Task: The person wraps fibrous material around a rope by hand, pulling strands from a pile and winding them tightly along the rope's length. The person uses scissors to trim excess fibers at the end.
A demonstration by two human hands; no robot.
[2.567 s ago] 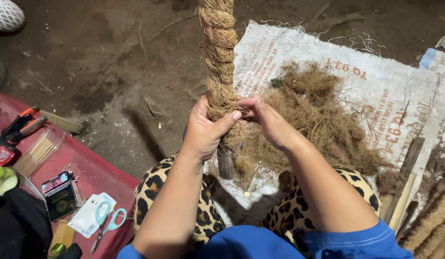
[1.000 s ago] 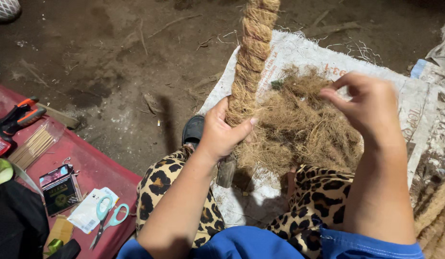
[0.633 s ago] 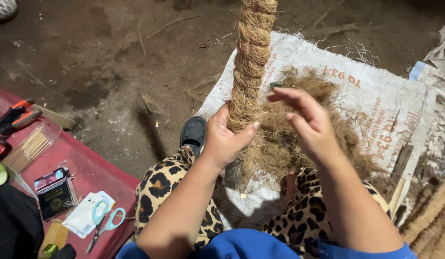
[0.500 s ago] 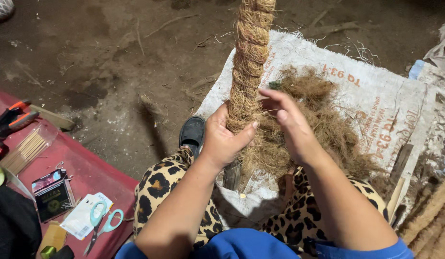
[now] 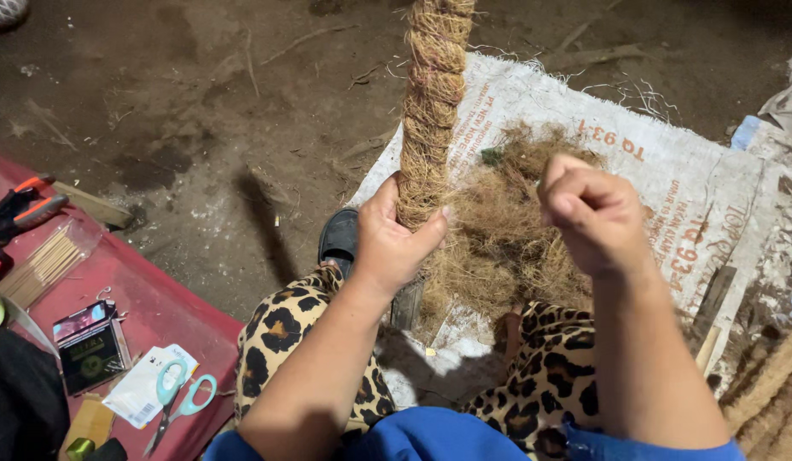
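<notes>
Left hand (image 5: 392, 243) grips the rope (image 5: 430, 102), top cut off; right hand (image 5: 594, 218) fisted, contents hidden.

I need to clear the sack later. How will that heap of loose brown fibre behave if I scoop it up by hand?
The fibre heap looks fluffy and airy, so probably light. Its strands lie loose and tangled on the sack, so a handful would likely sag, shed bits and trail wisps rather than lift whole.

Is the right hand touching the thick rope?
Apart. The head view shows the right hand closed and raised beside the rope, fibre pile visible between them.
</notes>
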